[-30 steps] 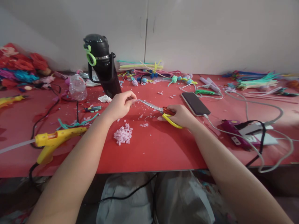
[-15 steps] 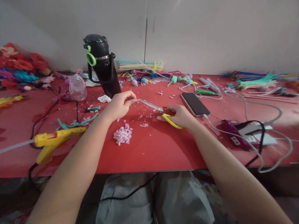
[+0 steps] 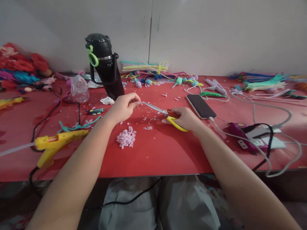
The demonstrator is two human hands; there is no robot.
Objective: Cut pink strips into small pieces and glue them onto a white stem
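My right hand (image 3: pixel 181 118) is wrapped round the yellow and orange handles of a pair of scissors (image 3: pixel 154 108). The blades point left, and their tips meet the fingertips of my left hand (image 3: pixel 127 104). Thumb and forefinger of that left hand are pinched together on something small at the blade tips, too hidden to name. Below the left hand, a pile of short pale pink pieces (image 3: pixel 126 138) lies on the red table (image 3: pixel 153 161). Small pink scraps (image 3: pixel 148 128) are scattered under the blades.
A black bottle (image 3: pixel 109 73) stands behind my left hand. On the left lies a yellow glue gun (image 3: pixel 55 142) with its cord. A phone (image 3: pixel 201 106) with a white cable and a purple power strip (image 3: pixel 246 137) lie on the right. Pipe cleaners (image 3: pixel 144 66) line the wall.
Both hands and the scissors hold almost the same position as before. Only a very slight shift of the whole view shows.
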